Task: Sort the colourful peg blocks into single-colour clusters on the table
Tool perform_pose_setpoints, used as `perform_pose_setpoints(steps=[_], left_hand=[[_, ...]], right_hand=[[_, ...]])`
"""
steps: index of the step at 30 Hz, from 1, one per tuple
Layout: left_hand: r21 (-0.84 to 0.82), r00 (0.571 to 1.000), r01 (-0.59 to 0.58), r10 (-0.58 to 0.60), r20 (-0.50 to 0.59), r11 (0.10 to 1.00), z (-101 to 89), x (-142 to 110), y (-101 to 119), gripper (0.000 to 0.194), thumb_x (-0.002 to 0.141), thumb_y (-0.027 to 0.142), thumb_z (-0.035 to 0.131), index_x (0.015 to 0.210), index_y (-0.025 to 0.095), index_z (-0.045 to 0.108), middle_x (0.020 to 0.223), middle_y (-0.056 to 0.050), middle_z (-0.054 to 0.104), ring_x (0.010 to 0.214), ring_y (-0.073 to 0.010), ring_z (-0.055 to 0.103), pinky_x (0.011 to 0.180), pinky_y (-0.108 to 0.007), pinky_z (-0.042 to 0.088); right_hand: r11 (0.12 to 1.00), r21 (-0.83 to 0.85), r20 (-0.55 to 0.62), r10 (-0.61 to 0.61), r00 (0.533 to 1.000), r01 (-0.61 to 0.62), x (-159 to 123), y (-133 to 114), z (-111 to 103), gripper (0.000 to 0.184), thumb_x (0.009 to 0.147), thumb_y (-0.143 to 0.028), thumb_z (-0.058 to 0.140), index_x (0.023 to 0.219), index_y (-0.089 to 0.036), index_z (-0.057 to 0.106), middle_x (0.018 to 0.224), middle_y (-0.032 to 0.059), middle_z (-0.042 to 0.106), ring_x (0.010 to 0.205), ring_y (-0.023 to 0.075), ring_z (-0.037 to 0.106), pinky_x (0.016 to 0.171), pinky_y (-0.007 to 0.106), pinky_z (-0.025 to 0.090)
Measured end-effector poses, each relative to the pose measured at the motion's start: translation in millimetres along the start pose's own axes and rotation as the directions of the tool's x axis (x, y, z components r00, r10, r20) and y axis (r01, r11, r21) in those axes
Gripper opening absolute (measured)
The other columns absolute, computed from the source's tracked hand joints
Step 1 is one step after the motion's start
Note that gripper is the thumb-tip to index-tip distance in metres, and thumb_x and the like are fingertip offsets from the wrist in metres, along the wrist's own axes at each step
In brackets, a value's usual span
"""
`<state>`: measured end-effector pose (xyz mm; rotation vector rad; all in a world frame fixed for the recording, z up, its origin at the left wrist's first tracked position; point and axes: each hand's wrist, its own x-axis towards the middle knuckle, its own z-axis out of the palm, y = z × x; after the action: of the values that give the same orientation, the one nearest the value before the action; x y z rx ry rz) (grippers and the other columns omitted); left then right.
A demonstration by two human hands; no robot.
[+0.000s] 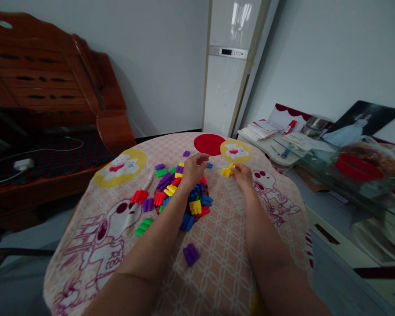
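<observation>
My left hand (195, 167) hovers over the far side of a heap of ridged plastic building blocks, its fingers apart and nothing visible between them. A small blue block (210, 166) lies just right of its fingertips. Further right, my right hand (242, 176) is closed on a yellow block piece (228, 170), pinched at its right end between thumb and fingers. Red blocks (139, 197), a green block (143, 227) and purple blocks (165, 180) are among those spread around the heap. My left forearm hides part of it. Nearer to me lies a separate purple block (191, 254).
A patterned cloth (217, 272) covers the round table. Behind it stands a tall white cabinet-like unit (228, 87) with a display. On the left is a wooden bench (36, 83); a glass shelf (319, 175) with papers, a photo and a red bowl (358, 167) is at right.
</observation>
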<state>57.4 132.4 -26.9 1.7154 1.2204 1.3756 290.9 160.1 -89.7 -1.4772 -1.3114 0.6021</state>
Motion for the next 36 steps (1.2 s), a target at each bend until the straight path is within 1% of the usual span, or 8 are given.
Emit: perform_pose_setpoints(steps=[5,9,16,23,26,30,34,36], left_hand=[[0.045,1.000,0.021,-0.020,-0.019,0.999,-3.4,3,1,0.034,0.078,0.013,0.053,0.108,0.016,0.070,0.107,-0.008,0.075,0.092,-0.0180,0.072,0.082,-0.031,0.060],[0.227,0.998,0.045,-0.032,-0.063,0.973,-19.5,8,5,0.034,0.080,0.012,0.053,0.109,0.015,0.070,0.107,-0.009,0.076,0.093,-0.0184,0.071,0.087,-0.031,0.058],[0.634,0.989,0.150,-0.108,-0.105,0.758,-55.5,13,-13,0.043,0.087,0.012,0.048,0.126,0.017,0.064,0.128,-0.013,0.068,0.118,-0.0246,0.064,0.107,-0.037,0.047],[0.786,0.952,0.171,-0.306,0.024,0.594,-51.8,10,-35,0.045,0.092,0.016,0.045,0.134,0.015,0.061,0.133,-0.017,0.065,0.123,-0.0278,0.062,0.107,-0.037,0.046],[0.778,0.957,0.148,-0.287,0.043,0.610,-54.7,10,-35,0.040,0.089,0.018,0.052,0.127,0.016,0.066,0.130,-0.016,0.065,0.121,-0.0264,0.062,0.106,-0.034,0.047],[0.702,0.956,0.125,-0.275,0.105,0.702,-61.1,10,-36,0.027,0.085,0.020,0.059,0.108,0.018,0.071,0.116,-0.010,0.072,0.109,-0.0233,0.066,0.097,-0.031,0.050],[0.648,0.970,0.151,-0.237,0.046,0.747,-62.7,8,-37,0.014,0.081,0.019,0.061,0.091,0.019,0.071,0.101,-0.007,0.076,0.095,-0.0208,0.069,0.086,-0.029,0.052],[0.621,0.975,0.170,-0.223,0.008,0.765,-63.6,8,-34,0.012,0.079,0.019,0.062,0.088,0.019,0.071,0.095,-0.006,0.076,0.089,-0.0199,0.069,0.080,-0.028,0.052]], right_hand=[[0.998,0.053,0.051,-0.020,0.999,0.018,3,6,4,0.030,0.077,-0.037,0.063,0.099,-0.019,0.075,0.093,0.0056,0.076,0.084,0.0195,0.069,0.078,0.036,0.057],[0.996,0.072,0.070,-0.049,0.996,0.044,3,10,5,0.029,0.078,-0.038,0.061,0.097,-0.020,0.075,0.096,0.0049,0.076,0.085,0.0194,0.069,0.079,0.036,0.057],[0.996,0.082,0.074,-0.035,0.997,0.029,2,8,8,0.036,0.080,-0.042,0.056,0.099,-0.018,0.075,0.098,0.0055,0.075,0.085,0.0193,0.068,0.073,0.032,0.056],[0.985,0.167,0.044,0.025,0.999,-0.032,-8,-3,6,0.040,0.077,-0.046,0.056,0.094,-0.015,0.073,0.088,0.0054,0.073,0.077,0.0200,0.069,0.062,0.028,0.055],[0.984,0.172,0.042,0.041,0.998,-0.048,-10,-6,4,0.039,0.076,-0.045,0.057,0.095,-0.015,0.074,0.089,0.0058,0.074,0.079,0.0211,0.069,0.064,0.029,0.056],[0.984,0.171,0.043,0.047,0.998,-0.054,-12,-7,3,0.039,0.077,-0.043,0.057,0.097,-0.015,0.074,0.091,0.0063,0.074,0.080,0.0213,0.070,0.066,0.029,0.057],[0.985,0.159,0.016,0.065,0.998,-0.067,-14,-10,2,0.040,0.077,-0.041,0.056,0.101,-0.013,0.073,0.095,0.0084,0.075,0.080,0.0221,0.070,0.067,0.031,0.057],[0.994,0.107,-0.032,0.025,0.999,-0.021,-15,-15,-1,0.040,0.078,-0.040,0.056,0.101,-0.012,0.074,0.095,0.0096,0.075,0.082,0.0231,0.070,0.071,0.033,0.057]])
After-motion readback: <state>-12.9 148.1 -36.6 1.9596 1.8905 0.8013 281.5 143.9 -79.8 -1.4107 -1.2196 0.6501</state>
